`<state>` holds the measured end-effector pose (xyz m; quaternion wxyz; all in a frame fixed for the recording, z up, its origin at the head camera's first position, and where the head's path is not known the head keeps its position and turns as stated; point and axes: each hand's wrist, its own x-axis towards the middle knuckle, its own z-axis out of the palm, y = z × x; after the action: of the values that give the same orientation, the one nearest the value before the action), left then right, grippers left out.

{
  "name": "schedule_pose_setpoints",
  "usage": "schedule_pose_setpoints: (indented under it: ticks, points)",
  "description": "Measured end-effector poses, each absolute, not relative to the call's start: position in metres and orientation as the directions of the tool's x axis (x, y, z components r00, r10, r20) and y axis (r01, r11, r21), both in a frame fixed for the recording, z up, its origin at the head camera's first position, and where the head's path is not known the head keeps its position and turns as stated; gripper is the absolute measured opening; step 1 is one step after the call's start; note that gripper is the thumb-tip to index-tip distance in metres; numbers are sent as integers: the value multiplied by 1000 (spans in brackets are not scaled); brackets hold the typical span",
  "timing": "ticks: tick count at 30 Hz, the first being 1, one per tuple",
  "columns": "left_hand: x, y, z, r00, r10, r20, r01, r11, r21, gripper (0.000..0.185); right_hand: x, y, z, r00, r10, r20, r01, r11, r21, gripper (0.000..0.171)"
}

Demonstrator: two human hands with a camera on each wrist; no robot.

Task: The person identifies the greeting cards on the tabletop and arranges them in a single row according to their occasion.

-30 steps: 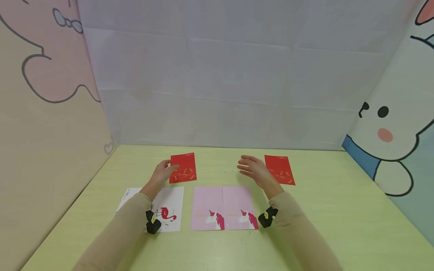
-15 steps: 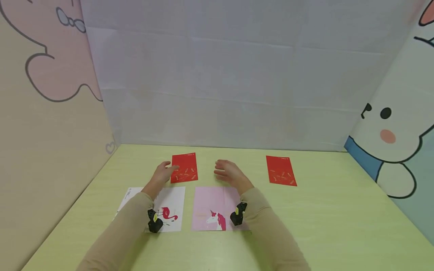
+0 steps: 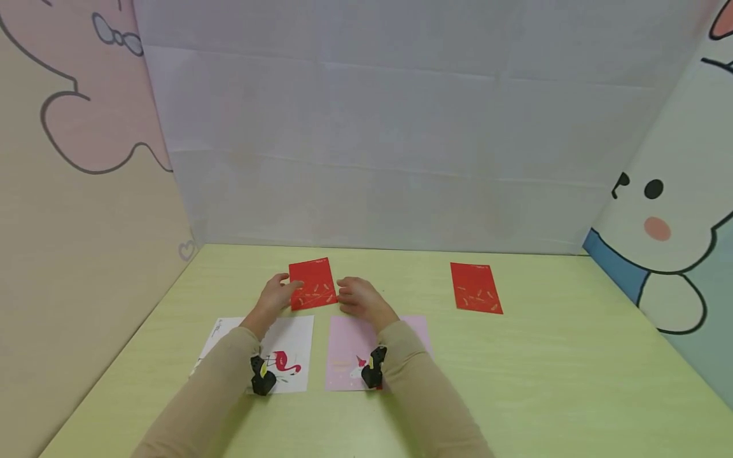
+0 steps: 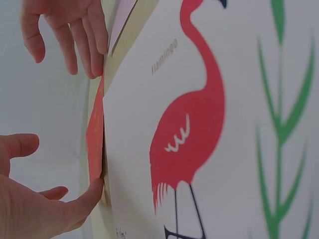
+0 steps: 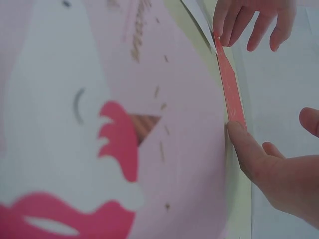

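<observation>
A red card [image 3: 312, 278] with a light pattern lies on the table toward the back left. My left hand [image 3: 275, 300] is at its left edge, and in the left wrist view a fingertip [image 4: 95, 186] touches that edge. On the opposite side is my right hand [image 3: 362, 301], its fingertip [image 5: 236, 127] meeting the card's edge in the right wrist view. Both hands have loosely extended fingers with thumbs raised, and neither curls round the card. Under my left forearm lies a white card [image 3: 294, 340] with a flamingo. A pink card [image 3: 342, 337] with unicorns lies under my right forearm.
A second red card [image 3: 476, 288] lies apart at the right. The pale yellow-green table [image 3: 550, 356] ends at a white back wall [image 3: 401, 203]. Side panels with cartoon drawings stand left [image 3: 103, 254] and right [image 3: 676, 267].
My right hand has moved left from near the far red card to the right edge of the left red card. That card has turned slightly. My left hand has stayed almost in place.
</observation>
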<state>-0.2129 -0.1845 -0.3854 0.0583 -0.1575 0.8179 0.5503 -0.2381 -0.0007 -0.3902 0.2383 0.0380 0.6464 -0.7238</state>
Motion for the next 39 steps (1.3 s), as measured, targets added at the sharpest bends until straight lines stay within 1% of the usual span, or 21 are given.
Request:
schedule_pose_setpoints:
  ticks: [6, 8, 12, 17, 18, 27, 30, 39]
  points:
    - [-214, -187, -389, -934, -234, -270, -329, 270, 905, 60, -238, -3, -391, -886, -267, -378, 403, -42, -914, 43]
    - [-215, -189, -390, -933, -245, -263, -321, 241, 916, 59, -238, -3, -391, -887, -263, -380, 403, -40, -914, 43]
    - [-217, -190, -391, -939, -249, -236, -293, 225, 929, 56, -238, -1, -392, -889, -260, -378, 400, -39, -915, 42]
    - [-219, -189, -392, -947, -234, -218, -270, 219, 938, 53, -238, 1, -391, -888, -253, -383, 403, -29, -915, 41]
    - [-219, -189, -392, -949, -231, -216, -265, 212, 940, 52, -234, 1, -388, -887, -254, -385, 404, -28, -914, 41]
    - [-217, -186, -390, -960, -201, -197, -233, 173, 957, 52, -237, 8, -393, -885, -278, -372, 391, -13, -920, 43]
    - [-217, -183, -389, -963, -188, -193, -224, 158, 962, 52, -238, 11, -393, -887, -283, -364, 388, -30, -921, 42]
    - [-216, -166, -385, -978, -112, -178, -194, 146, 970, 50, -242, 26, -391, -924, -270, -271, 303, -88, -949, 39]
